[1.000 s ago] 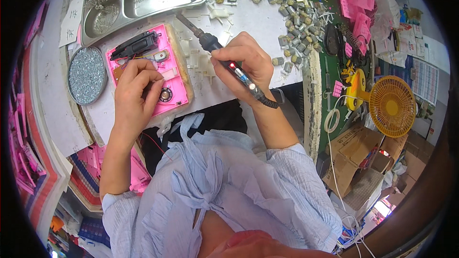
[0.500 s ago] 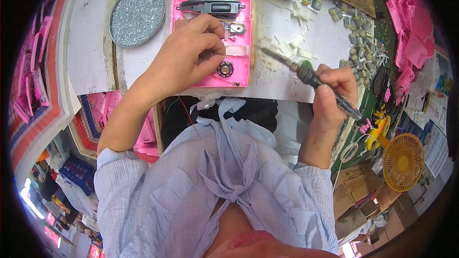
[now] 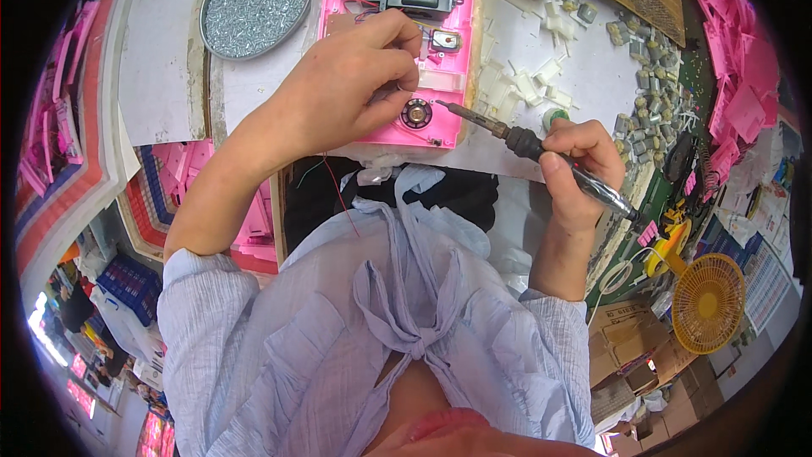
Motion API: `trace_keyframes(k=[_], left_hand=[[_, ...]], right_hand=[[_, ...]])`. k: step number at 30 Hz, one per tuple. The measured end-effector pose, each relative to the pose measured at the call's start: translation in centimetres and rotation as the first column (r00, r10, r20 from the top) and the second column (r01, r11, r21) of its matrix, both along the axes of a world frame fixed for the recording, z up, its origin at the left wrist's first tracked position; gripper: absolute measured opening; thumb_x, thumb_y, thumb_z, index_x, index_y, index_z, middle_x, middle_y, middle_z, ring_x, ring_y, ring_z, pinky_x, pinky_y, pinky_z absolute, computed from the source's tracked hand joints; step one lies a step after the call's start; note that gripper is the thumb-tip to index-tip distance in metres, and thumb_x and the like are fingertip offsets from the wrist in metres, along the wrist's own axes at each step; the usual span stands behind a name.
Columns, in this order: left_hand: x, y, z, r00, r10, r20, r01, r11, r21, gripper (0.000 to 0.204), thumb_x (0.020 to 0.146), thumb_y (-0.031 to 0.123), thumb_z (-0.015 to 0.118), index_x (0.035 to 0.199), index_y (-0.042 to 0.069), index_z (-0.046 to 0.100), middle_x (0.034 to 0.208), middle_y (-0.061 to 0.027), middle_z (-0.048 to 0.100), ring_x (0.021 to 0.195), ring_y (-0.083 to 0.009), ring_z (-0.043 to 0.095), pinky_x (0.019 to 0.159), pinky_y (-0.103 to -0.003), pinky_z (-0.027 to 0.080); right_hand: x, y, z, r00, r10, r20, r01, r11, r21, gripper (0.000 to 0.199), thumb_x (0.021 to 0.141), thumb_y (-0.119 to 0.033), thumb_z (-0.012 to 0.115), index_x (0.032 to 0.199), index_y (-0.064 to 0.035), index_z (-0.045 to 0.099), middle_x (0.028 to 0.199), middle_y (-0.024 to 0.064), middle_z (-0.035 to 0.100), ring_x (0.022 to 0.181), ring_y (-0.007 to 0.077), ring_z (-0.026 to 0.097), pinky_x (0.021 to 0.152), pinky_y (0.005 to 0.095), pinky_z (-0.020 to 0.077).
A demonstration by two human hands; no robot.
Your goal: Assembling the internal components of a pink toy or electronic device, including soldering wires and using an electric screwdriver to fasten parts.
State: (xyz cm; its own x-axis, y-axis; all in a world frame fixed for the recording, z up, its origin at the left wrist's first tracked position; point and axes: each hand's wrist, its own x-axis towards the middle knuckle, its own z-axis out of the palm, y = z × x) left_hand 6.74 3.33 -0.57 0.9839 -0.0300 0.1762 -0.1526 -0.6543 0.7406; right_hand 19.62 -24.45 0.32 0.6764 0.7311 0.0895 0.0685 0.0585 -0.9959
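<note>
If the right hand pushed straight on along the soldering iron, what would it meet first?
Probably the left hand, with the soldering iron skimming past the upper edge of the round speaker; height over the pink casing is unclear, so the speaker could come first.

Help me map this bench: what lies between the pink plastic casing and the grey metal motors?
Mostly loose white plastic parts, plus, lower down, a black-handled soldering iron, in the head view.
</note>
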Motion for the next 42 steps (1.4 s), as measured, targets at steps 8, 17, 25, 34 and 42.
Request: trace_keyframes(k=[8, 17, 25, 34, 42], left_hand=[[0.7, 0.5, 0.1, 0.996, -0.069, -0.056, 0.069, 0.998, -0.004, 0.014, 0.077, -0.001, 0.07, 0.082, 0.0, 0.057, 0.101, -0.0096, 0.057, 0.083, -0.0263, 0.06, 0.071, -0.035, 0.05], [1.6, 1.1, 0.3, 0.987, -0.143, -0.076, 0.147, 0.988, 0.046, 0.013, 0.074, -0.001, 0.069, 0.081, 0.0, 0.057, 0.099, -0.0097, 0.057, 0.08, -0.0291, 0.061, 0.069, -0.038, 0.05], [1.7, 0.9, 0.1, 0.988, -0.149, -0.04, 0.152, 0.983, 0.099, 0.012, 0.074, 0.0, 0.068, 0.08, 0.0, 0.057, 0.099, -0.0099, 0.058, 0.082, -0.0315, 0.062, 0.071, -0.041, 0.051], [1.6, 0.6, 0.2, 0.991, -0.123, -0.053, 0.129, 0.979, 0.156, 0.01, 0.079, 0.002, 0.069, 0.084, 0.0, 0.061, 0.099, -0.0107, 0.059, 0.085, -0.0328, 0.064, 0.074, -0.042, 0.052], [1.7, 0.5, 0.4, 0.989, -0.13, -0.07, 0.14, 0.976, 0.164, 0.009, 0.079, 0.003, 0.068, 0.083, 0.0, 0.061, 0.1, -0.0105, 0.06, 0.087, -0.0326, 0.064, 0.076, -0.043, 0.053]], right_hand=[[0.2, 1.2, 0.4, 0.998, 0.066, -0.014, -0.067, 0.996, -0.052, 0.016, 0.082, 0.004, 0.076, 0.093, 0.0021, 0.065, 0.078, 0.0033, 0.066, 0.064, 0.0061, 0.057, 0.059, 0.0215, 0.0413], [0.4, 2.0, 0.1, 0.997, 0.078, 0.001, -0.078, 0.993, -0.084, 0.016, 0.081, 0.006, 0.075, 0.093, 0.0018, 0.066, 0.078, 0.0031, 0.067, 0.064, 0.0061, 0.058, 0.059, 0.0212, 0.0421], [0.3, 2.6, 0.3, 0.995, 0.093, -0.026, -0.096, 0.99, -0.108, 0.016, 0.081, 0.006, 0.076, 0.093, 0.0012, 0.067, 0.076, 0.0022, 0.066, 0.065, 0.0063, 0.059, 0.059, 0.0209, 0.043], [0.5, 2.7, 1.0, 0.985, 0.128, 0.115, -0.105, 0.978, -0.182, 0.017, 0.08, 0.004, 0.08, 0.092, 0.0011, 0.068, 0.074, 0.0012, 0.067, 0.062, 0.0039, 0.057, 0.056, 0.019, 0.0409], [0.1, 1.8, 1.3, 1.0, -0.003, -0.005, 0.002, 0.993, -0.116, 0.016, 0.081, 0.003, 0.079, 0.092, 0.0016, 0.067, 0.071, 0.0006, 0.066, 0.059, 0.0031, 0.056, 0.055, 0.019, 0.0399]])
